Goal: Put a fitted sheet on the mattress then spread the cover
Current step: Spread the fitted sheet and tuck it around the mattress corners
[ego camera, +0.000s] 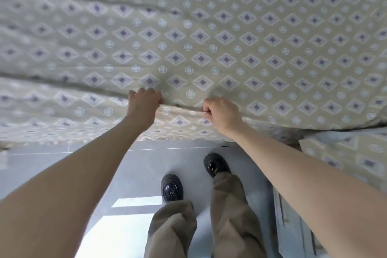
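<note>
Fingers [146,91] pinch the sheet [209,37] at its near edge.

We look down on a beige patterned cloth [209,37] with purple diamonds and pale rings, which covers the bed across the whole upper view and hangs over its near edge, with long creases running sideways. Our left hand [144,107] and right hand [222,112], near each other at that edge, each grip a raised fold of the cloth with curled fingers, both arms bare and stretched forward. Below them lie the grey tiled floor [52,163], two dark shoes [171,187] under olive trousers [230,205], and more of the same patterned fabric [345,153] bunched at the right.
</note>
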Action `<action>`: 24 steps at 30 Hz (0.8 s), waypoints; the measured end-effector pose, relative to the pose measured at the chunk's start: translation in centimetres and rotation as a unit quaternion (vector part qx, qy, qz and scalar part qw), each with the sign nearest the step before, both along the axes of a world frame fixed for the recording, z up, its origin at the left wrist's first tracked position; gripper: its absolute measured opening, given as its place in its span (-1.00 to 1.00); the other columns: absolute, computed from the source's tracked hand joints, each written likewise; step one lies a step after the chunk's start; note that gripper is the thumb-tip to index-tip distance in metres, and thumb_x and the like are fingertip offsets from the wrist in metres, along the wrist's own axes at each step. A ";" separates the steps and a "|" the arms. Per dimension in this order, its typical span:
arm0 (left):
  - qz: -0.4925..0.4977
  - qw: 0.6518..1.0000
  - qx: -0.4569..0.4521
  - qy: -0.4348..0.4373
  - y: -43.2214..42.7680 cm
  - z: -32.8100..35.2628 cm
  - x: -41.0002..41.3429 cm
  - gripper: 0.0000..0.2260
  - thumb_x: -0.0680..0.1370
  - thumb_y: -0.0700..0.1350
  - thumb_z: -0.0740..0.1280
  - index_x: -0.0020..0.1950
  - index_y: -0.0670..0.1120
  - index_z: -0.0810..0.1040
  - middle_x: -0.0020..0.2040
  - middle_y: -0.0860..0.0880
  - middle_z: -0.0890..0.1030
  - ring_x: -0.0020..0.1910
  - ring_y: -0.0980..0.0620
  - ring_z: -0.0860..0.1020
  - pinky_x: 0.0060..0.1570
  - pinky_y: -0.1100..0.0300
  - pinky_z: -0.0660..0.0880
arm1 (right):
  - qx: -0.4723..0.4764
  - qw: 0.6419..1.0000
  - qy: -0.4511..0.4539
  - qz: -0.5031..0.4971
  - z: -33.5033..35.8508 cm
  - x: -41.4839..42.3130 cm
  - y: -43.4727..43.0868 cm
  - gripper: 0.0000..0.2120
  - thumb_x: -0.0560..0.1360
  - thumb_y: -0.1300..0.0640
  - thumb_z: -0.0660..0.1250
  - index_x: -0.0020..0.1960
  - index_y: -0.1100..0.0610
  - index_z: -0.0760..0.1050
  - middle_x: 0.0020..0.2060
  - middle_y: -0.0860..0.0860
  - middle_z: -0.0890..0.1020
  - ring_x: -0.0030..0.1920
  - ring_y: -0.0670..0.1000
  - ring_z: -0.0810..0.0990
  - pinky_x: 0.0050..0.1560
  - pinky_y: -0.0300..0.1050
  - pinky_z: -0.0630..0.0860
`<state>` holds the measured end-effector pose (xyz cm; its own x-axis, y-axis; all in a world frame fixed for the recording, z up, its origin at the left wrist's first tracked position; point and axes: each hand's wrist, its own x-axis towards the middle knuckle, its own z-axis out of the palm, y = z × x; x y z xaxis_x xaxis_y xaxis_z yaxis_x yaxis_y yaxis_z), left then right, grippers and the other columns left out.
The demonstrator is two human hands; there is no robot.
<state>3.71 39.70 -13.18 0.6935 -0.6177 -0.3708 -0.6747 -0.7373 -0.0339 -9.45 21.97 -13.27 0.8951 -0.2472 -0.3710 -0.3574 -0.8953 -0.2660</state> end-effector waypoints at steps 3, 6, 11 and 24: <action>-0.008 1.000 0.013 0.011 0.3 -0.4 -0.1 -0.74 0.56 -0.28 0.25 0.19 -0.02 0.55 0.08 -0.04 0.56 0.08 -0.06 0.54 -0.03 0.15 0.39 | -0.002 0.999 0.051 -0.003 0.0 0.0 0.5 -0.90 0.53 0.25 0.27 -0.07 0.15 0.57 -0.21 0.03 0.63 -0.19 0.06 0.58 -0.20 -0.11 0.50; 0.052 0.997 -0.020 0.055 0.8 -0.5 -0.7 -0.81 0.59 -0.25 0.24 0.10 -0.07 0.59 0.02 -0.10 0.57 0.00 -0.11 0.56 -0.21 0.18 0.34 | -0.015 0.997 0.076 0.002 0.1 -0.5 0.9 -0.90 0.51 0.28 0.27 -0.06 0.19 0.56 -0.20 0.07 0.62 -0.18 0.09 0.57 -0.20 -0.15 0.34; 0.089 0.990 -0.045 0.095 1.2 0.0 -0.7 -0.85 0.59 -0.21 0.25 0.06 -0.04 0.58 0.04 -0.05 0.58 0.02 -0.09 0.57 -0.13 0.15 0.42 | -0.063 0.996 0.054 0.028 0.4 -0.4 1.2 -0.94 0.53 0.32 0.23 -0.10 0.20 0.43 -0.24 0.04 0.56 -0.30 0.07 0.53 -0.30 -0.17 0.35; 0.583 0.753 -0.212 0.221 13.0 -1.2 0.2 -0.49 0.53 0.24 0.22 -0.08 -0.22 0.60 -0.12 -0.09 0.63 -0.11 -0.11 0.57 -0.03 0.09 0.51 | 0.372 0.876 0.139 -0.273 -1.2 2.6 12.1 -0.62 0.54 -0.05 0.31 0.22 0.19 0.55 0.11 0.01 0.63 -0.04 0.06 0.66 -0.09 -0.09 0.61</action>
<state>3.91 52.72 -14.42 0.7228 0.1865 -0.6654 0.5622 -0.7186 0.4093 -6.87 34.07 -14.48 0.5682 -0.2064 -0.7966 -0.8220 -0.1868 -0.5379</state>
